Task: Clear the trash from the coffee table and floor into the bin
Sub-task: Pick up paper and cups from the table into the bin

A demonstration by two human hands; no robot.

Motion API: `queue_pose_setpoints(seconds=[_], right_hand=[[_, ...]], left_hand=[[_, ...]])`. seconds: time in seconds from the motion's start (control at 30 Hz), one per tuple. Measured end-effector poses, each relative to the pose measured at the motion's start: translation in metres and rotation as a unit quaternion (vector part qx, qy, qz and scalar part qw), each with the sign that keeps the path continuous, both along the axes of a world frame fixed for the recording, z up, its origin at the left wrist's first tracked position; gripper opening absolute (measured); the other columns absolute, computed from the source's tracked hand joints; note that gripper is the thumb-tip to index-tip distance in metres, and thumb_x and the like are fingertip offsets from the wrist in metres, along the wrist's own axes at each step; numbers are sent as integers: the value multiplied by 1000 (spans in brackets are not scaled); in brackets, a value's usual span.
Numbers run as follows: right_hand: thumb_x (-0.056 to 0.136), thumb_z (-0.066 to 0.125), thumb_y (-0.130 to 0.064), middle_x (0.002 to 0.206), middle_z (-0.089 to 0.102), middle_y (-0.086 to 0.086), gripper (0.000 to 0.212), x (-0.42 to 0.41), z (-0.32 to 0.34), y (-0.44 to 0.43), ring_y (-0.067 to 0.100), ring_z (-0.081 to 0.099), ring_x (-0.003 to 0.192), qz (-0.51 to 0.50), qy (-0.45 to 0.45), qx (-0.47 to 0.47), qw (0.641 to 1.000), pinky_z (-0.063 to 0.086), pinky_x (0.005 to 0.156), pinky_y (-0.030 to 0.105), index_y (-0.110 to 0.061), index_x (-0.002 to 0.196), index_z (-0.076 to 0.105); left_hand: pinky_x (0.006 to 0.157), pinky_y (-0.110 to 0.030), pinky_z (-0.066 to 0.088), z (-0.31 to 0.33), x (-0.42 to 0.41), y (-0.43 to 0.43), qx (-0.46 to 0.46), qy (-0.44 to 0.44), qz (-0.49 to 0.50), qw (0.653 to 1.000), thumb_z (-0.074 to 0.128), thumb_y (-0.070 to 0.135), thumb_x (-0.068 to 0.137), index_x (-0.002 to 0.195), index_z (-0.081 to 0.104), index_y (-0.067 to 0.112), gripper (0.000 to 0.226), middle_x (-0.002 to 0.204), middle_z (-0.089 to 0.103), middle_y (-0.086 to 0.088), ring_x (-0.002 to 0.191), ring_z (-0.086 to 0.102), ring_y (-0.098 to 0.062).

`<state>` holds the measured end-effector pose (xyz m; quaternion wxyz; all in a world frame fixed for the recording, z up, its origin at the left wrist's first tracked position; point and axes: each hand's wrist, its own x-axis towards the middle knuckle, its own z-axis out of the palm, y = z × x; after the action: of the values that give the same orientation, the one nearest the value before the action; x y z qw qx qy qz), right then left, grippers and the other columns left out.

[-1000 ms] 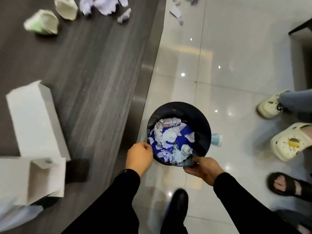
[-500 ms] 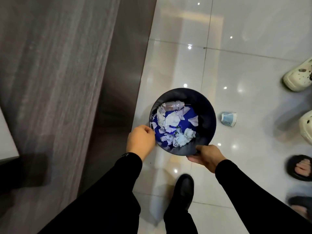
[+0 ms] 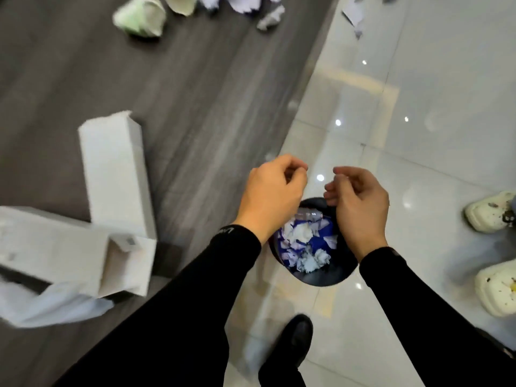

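Note:
The round black bin (image 3: 329, 275) stands on the glossy floor beside the dark coffee table (image 3: 195, 93), holding crumpled white paper and a clear bottle over a blue bag. My left hand (image 3: 272, 196) and my right hand (image 3: 357, 202) hover above the bin's far rim, fingers loosely curled, holding nothing. Crumpled paper trash lies at the table's far end: a green-white ball (image 3: 139, 19), a cream piece (image 3: 181, 4) and a small grey wad (image 3: 270, 19). Torn paper scraps (image 3: 354, 15) lie on the floor further off.
Two white cardboard boxes (image 3: 114, 174) (image 3: 69, 247) lie on the table near me, with a pale plastic bag (image 3: 55, 303) below them. Someone's cream clogs (image 3: 491, 210) stand at the right. My black shoe (image 3: 296, 339) is just below the bin.
Both hands have let go of the bin's rim and risen above it. The view has swung back up, bringing the boxes and the table's trash into sight.

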<state>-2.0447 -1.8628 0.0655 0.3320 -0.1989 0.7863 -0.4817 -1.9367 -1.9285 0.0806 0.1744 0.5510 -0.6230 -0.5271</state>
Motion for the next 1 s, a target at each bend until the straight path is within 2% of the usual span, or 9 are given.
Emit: queue_pose_setpoints(seconds=[0.1,0.23,0.37,0.47,0.63,0.73,0.8,0.9,1.0], right_hand=[[89,50,-5,64,61,2,26,43,41,-40,6,59,53,77,-31,-29,996,51,60,23,-27,77,59],[74,55,-33,84,69,9,8,125,48,-78,32,68,86,213,-46,63,974,54,85,47,-28,78,60],[88,55,-31,117,67,10,36,188,47,-94,26,60,113,318,-10,146,937,45,96,30,-11,118,58],[87,55,-43,130,57,12,60,222,46,-103,29,53,120,344,-2,199,918,43,98,32,-5,132,43],[70,65,-62,138,42,19,93,258,45,-119,35,41,129,349,40,266,898,37,106,45,-1,134,35],[54,70,-72,140,36,16,116,272,47,-127,33,32,133,361,50,311,878,33,109,43,-3,137,27],[45,76,-70,141,32,14,124,278,48,-126,31,29,135,377,57,322,866,30,109,42,-6,138,23],[41,82,-63,140,32,10,126,284,43,-126,28,29,135,417,49,329,846,30,111,39,-9,139,24],[35,85,-58,135,46,2,118,289,31,-122,20,49,123,441,-73,302,842,46,103,39,-18,134,34]], left_hand=[[76,-51,57,35,40,-35,-40,15,67,997,50,31,73,64,61,34,14,75,72,-7,75,69,-32],[79,-51,56,62,112,-71,-52,-4,123,991,51,32,72,65,63,33,14,76,71,-8,77,69,-30],[85,-38,53,74,190,-82,-69,-136,97,983,57,21,83,81,67,23,10,79,72,-3,82,68,-24],[86,-34,48,78,252,-78,-81,-252,139,954,56,25,85,96,69,19,18,97,74,-3,97,65,-26],[105,-46,35,78,336,-66,53,-393,303,866,60,46,80,135,39,4,72,141,42,-21,131,36,-38],[107,-50,31,69,360,-50,298,-330,374,813,63,59,74,145,11,-1,107,153,21,-22,137,29,-40],[97,-51,44,54,362,-39,374,-180,424,805,69,57,71,145,15,0,108,148,34,-18,127,46,-39],[69,-40,58,33,349,-30,325,41,491,807,77,42,62,131,42,5,86,118,64,-17,95,69,-31],[72,-40,59,24,321,-30,243,82,507,823,74,26,73,119,52,8,55,105,71,-11,86,71,-26]])
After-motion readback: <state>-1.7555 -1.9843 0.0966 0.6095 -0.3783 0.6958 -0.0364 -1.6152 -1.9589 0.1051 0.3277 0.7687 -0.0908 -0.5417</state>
